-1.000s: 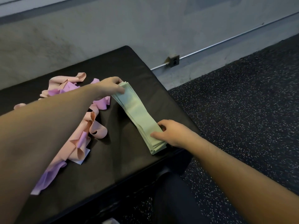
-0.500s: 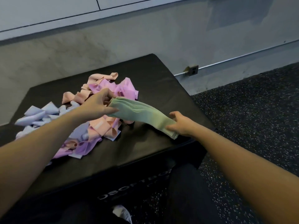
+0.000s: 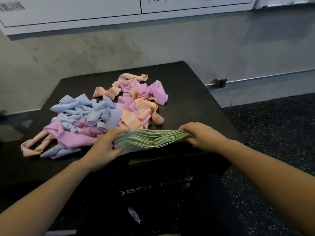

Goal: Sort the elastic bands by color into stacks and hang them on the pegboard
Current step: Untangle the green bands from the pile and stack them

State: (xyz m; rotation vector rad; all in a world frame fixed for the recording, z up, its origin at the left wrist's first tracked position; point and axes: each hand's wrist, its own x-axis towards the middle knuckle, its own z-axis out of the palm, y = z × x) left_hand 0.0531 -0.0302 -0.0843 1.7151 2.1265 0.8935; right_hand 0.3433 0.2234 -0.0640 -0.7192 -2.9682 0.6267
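Note:
A stack of green elastic bands [image 3: 150, 138] hangs stretched between my two hands just above the near edge of the black padded box [image 3: 196, 103]. My left hand [image 3: 105, 147] grips its left end, and my right hand [image 3: 202, 135] grips its right end. Behind the stack lies a loose heap on the box: blue bands [image 3: 85, 111] to the left, purple bands [image 3: 71, 135] in front and at the back, peach bands [image 3: 136, 114] in the middle. No pegboard is in view.
A grey wall stands behind the box, with a white board [image 3: 102, 11] along its top and a wall socket [image 3: 220, 82] on a metal conduit at right. Speckled black floor [image 3: 272, 133] spreads to the right of the box.
Both hands lifted the green stack off the box and carried it toward me, turning it crosswise. The view tilted up and left, so the blue bands and the white board now show.

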